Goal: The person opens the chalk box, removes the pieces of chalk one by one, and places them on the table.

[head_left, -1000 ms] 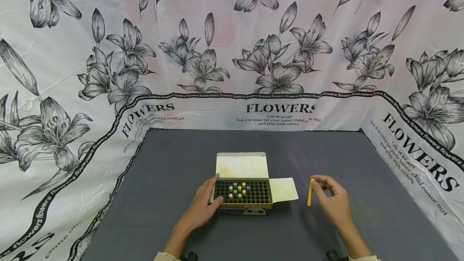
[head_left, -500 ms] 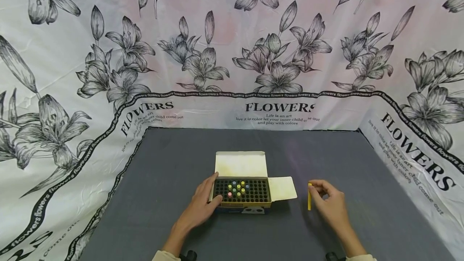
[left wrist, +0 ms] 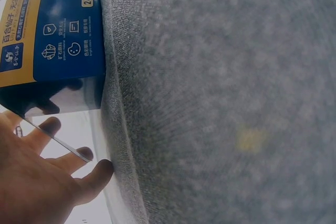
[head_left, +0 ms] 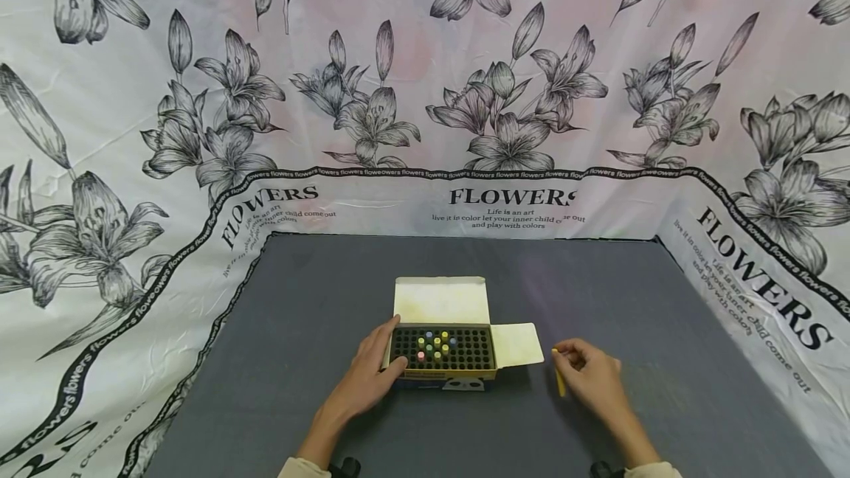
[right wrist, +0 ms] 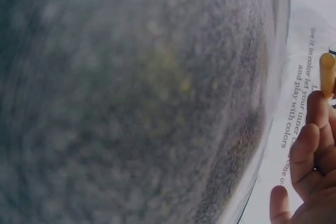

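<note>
An open chalk box [head_left: 451,374] stands on the grey surface, its dark insert full of holes. Several coloured chalk sticks [head_left: 437,343] poke up near the middle, mostly yellow, with blue, green and pink ones. My left hand [head_left: 365,375] rests against the box's left end, thumb over the front corner. In the left wrist view that hand [left wrist: 42,177] has extended fingers beside the box's thin flap edge. Between thumb and fingertips my right hand [head_left: 591,375] pinches a yellow chalk stick [head_left: 560,380], to the right of the box and apart from it. The right wrist view shows the chalk stick [right wrist: 326,74] at the fingertips.
A pale back lid [head_left: 441,301] and a right side flap [head_left: 518,345] of the box are folded outward. The grey cloth [head_left: 319,279] reaches to a white flower-printed curtain [head_left: 372,205] at the back and sides.
My right hand has moved left and a little nearer to me with the yellow chalk stick, whose lower end now tilts slightly right. The left hand and the box have stayed in place.
</note>
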Tool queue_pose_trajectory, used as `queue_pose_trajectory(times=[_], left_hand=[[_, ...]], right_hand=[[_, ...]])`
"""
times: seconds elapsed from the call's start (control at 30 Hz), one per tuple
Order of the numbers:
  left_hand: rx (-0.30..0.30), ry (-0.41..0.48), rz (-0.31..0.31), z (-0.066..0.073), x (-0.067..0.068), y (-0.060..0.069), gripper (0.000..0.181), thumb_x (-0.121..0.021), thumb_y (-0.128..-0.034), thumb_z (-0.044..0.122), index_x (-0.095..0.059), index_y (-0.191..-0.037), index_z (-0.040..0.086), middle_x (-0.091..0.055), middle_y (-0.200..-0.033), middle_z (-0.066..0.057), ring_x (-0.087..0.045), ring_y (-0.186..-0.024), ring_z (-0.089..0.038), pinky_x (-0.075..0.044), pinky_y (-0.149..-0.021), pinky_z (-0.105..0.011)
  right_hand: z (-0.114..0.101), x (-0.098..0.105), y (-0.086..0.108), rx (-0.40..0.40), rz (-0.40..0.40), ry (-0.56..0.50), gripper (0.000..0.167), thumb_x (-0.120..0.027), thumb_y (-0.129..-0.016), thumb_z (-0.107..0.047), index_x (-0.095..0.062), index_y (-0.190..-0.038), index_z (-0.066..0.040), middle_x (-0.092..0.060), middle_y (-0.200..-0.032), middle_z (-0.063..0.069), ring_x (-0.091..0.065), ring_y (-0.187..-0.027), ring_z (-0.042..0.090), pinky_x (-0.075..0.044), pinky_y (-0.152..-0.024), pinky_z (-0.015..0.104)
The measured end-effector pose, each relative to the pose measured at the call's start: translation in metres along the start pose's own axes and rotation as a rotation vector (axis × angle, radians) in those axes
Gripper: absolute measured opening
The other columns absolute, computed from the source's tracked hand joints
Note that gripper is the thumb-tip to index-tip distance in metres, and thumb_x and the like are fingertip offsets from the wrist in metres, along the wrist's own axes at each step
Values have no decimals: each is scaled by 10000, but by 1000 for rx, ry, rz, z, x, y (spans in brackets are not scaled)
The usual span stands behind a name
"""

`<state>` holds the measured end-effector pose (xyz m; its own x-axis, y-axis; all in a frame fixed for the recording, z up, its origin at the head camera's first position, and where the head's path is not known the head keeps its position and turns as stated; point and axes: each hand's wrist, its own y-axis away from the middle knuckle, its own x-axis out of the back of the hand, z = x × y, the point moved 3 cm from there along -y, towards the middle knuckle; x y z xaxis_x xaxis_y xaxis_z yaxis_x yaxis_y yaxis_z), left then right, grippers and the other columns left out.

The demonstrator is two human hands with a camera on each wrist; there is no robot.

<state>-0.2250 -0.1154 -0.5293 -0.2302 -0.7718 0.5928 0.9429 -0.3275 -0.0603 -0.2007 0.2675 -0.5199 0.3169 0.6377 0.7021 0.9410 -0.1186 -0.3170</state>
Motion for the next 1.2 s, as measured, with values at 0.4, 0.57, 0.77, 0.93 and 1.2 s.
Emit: queue_pose_trajectory(times=[0.4, 0.57, 0.77, 0.93, 1.2], left_hand=[[5, -6, -3, -1, 0, -1, 690, -546, -1050, 362, -206, -1643, 273, -259, -1682, -81, -195, -1549, -437, -192, -1105, -785], [7, -17, 7, -1, -1, 0, 689, -544, -1047, 361, -211, -1643, 269, -268, -1680, -85, -206, -1545, -440, -200, -1101, -783], [2, -15, 13, 0, -1, -1, 689, -545, -1048, 348, -212, -1644, 261, -271, -1678, -86, -212, -1544, -438, -204, -1109, -774], [9, -11, 10, 0, -1, -1, 689, -544, -1048, 358, -207, -1644, 272, -265, -1681, -83, -205, -1546, -437, -191, -1108, -782], [12, -10, 9, 0, -1, 0, 688, -543, -1049, 360, -205, -1643, 285, -263, -1682, -80, -203, -1546, -440, -183, -1097, -794]], right_hand=[[4, -13, -3, -111, -212, 151, 129, -755, -891, -226, -762, -946, -109, -723, -744, -46, -609, -673, 113, -300, -751, 453], [2, -16, -6, -113, -245, 179, 162, -745, -891, -233, -761, -958, -86, -728, -756, -35, -602, -662, 125, -295, -743, 467], [1, -19, -8, -112, -265, 191, 161, -766, -877, -240, -747, -926, -88, -716, -735, -42, -601, -664, 127, -298, -755, 481], [1, -19, -8, -119, -282, 194, 175, -775, -880, -239, -737, -932, -76, -727, -760, -31, -624, -692, 150, -299, -759, 495], [1, -19, -8, -116, -285, 206, 179, -784, -878, -243, -729, -946, -87, -736, -791, -23, -644, -713, 152, -301, -762, 492]])
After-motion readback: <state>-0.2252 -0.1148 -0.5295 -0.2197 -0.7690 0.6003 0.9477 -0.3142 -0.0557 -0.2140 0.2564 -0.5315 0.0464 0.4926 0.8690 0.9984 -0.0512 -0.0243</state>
